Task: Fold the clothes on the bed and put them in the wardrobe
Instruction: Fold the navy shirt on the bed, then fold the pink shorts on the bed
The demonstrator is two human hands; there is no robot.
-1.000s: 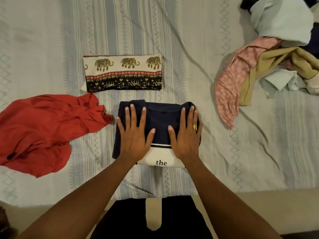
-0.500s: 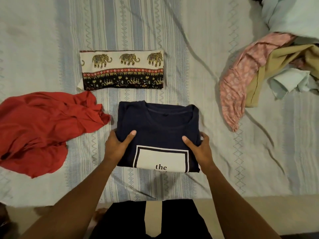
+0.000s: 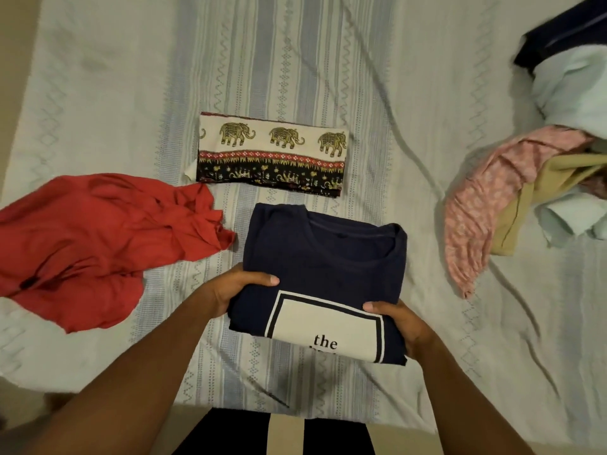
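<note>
A folded navy T-shirt (image 3: 328, 257) with a white panel reading "the" lies near the bed's front edge. My left hand (image 3: 233, 290) grips its left side, thumb on top and fingers underneath. My right hand (image 3: 399, 323) grips its lower right corner the same way. The near edge of the shirt is raised off the sheet. Just beyond it lies a folded elephant-print cloth (image 3: 272, 152). A crumpled red garment (image 3: 88, 241) lies to the left.
A loose pile sits at the right: a pink patterned piece (image 3: 486, 198), a tan one (image 3: 522, 211), pale blue ones (image 3: 571, 83) and a dark one (image 3: 558, 37). The striped bedsheet (image 3: 115, 93) covers the bed. Its front edge runs along the bottom.
My hands went from pressing flat on top of the navy T-shirt to gripping its two sides. Its near edge has lifted off the bed.
</note>
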